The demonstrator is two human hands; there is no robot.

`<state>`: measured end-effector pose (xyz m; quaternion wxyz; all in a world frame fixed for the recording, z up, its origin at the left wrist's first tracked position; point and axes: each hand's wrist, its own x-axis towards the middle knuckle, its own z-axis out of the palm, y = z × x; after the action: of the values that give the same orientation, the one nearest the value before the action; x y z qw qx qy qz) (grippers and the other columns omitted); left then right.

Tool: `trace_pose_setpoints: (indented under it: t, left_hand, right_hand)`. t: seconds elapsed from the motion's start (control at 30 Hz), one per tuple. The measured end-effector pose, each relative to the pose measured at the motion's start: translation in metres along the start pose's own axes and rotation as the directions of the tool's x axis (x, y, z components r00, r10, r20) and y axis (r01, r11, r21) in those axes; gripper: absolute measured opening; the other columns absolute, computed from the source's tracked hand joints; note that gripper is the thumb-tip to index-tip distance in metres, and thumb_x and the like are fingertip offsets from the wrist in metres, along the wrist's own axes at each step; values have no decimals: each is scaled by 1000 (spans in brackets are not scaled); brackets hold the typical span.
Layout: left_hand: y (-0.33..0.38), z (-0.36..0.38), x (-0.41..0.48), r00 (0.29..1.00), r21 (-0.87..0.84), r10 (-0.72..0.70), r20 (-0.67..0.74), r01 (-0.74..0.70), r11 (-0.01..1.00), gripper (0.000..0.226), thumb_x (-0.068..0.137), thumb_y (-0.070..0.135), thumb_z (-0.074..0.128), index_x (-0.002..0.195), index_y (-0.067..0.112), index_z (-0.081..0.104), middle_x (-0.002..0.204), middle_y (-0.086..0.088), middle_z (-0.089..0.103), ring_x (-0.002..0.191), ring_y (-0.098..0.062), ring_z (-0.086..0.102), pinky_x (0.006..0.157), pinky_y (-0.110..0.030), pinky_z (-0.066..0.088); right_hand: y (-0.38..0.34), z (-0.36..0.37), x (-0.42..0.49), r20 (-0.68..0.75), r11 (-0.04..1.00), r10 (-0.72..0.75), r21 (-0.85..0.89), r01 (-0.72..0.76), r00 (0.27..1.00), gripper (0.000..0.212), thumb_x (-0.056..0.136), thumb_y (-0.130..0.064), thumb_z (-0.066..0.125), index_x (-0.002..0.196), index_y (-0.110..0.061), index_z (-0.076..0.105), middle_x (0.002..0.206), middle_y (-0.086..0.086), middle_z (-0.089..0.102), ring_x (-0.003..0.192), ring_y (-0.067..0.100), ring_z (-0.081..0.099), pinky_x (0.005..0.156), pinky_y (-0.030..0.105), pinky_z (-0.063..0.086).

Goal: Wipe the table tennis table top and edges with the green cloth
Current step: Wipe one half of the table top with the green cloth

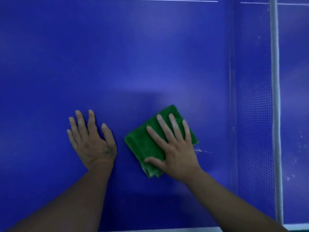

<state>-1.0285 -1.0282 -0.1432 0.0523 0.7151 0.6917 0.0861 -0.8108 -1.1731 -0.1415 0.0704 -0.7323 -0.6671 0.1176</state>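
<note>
Right hand (173, 148) presses the folded green cloth (147, 144) flat, left hand (92, 139) lies spread on the blue table top (117, 56); nearing the net (254, 97), the cloth could snag

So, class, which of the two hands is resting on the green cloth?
The right hand, fingers spread flat on the green cloth; the left hand lies on bare table.

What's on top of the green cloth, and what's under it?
The right hand lies flat on the green cloth, fingers spread. The cloth sits on the blue table top. The patch under it is covered, so any dirt there cannot be seen.
</note>
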Motion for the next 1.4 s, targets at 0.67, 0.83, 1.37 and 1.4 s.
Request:
trace_pose_setpoints:
  t: [0.67, 0.83, 1.37, 1.4]
  left_hand:
    - [1, -7, -4, 995, -9, -21, 97, 22, 1000, 66, 111, 48, 25, 172, 27, 21, 182, -3, 5, 169, -26, -1, 136, -51, -1]
    - [-3, -9, -6, 997, -33, 25, 75, -23, 999, 66, 110, 46, 24, 172, 25, 23, 182, -7, 7, 168, -32, 3, 135, -54, 1]
    - [-105, -24, -127, 873, -92, 464, 154, -455, 886, 67, 110, 46, 32, 172, 21, 24, 182, -8, 11, 168, -33, 5, 134, -58, 10]
    - [-104, -24, -126, 874, -88, 464, 147, -455, 886, 67, 110, 45, 32, 172, 21, 25, 181, -9, 11, 168, -34, 6, 134, -58, 10]
  right_hand:
    - [61, -12, -26, -206, 758, 643, 35, -651, 738, 95, 94, -93, 29, 172, -39, 21, 183, -5, 6, 169, 29, 5, 132, 62, 8]
    - [-9, 9, -78, -213, 598, 792, 86, -797, 572, 94, 97, -91, 26, 173, -35, 21, 183, -1, 5, 169, 32, 2, 132, 65, 8]
    - [-92, 31, -93, -96, 312, 949, 179, -933, 299, 96, 95, -92, 16, 174, -38, 4, 182, -2, -13, 167, 32, -14, 130, 69, -5]
    - [-87, 26, -79, -100, 302, 953, 189, -935, 287, 96, 96, -91, 17, 174, -37, 4, 182, -1, -13, 167, 34, -14, 130, 69, -5]
